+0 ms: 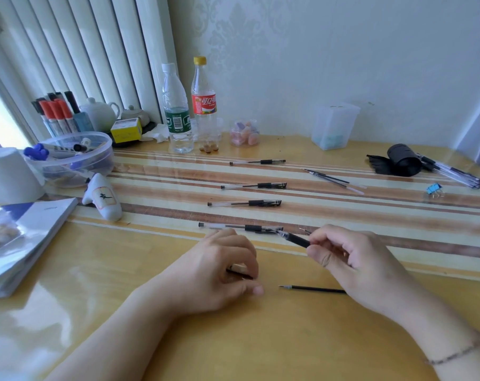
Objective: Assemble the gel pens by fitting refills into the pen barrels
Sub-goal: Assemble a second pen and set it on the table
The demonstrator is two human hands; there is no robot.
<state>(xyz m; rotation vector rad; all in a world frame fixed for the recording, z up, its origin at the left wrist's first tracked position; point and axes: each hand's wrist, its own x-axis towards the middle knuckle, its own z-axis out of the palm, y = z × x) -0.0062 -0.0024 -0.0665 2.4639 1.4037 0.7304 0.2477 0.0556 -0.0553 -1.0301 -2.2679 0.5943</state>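
While both forearms rest on the glossy yellow desk [95, 270], a pen barrel [293, 239] with a black grip is pinched between the thumb and fingers of the right hand [354, 259], its clear tip pointing up and to the left. That tip lies just beside the capped end of the nearest assembled gel pen [240, 227]; whether the two touch cannot be told. The left hand [222, 273] is curled, knuckles up, its fingers pressed together around a thin dark part that is mostly hidden. One black refill [313, 289] lies flat on the desk between the hands, its point toward the left hand and its far end hidden under the right palm. Farther away, three more assembled pens [244, 203] are laid in a row across the striped runner [164, 188]. A few loose refills [335, 180] lie well to the right of them, and a bundle of pens [450, 173] rests beside a black roll [403, 160] at the far right.
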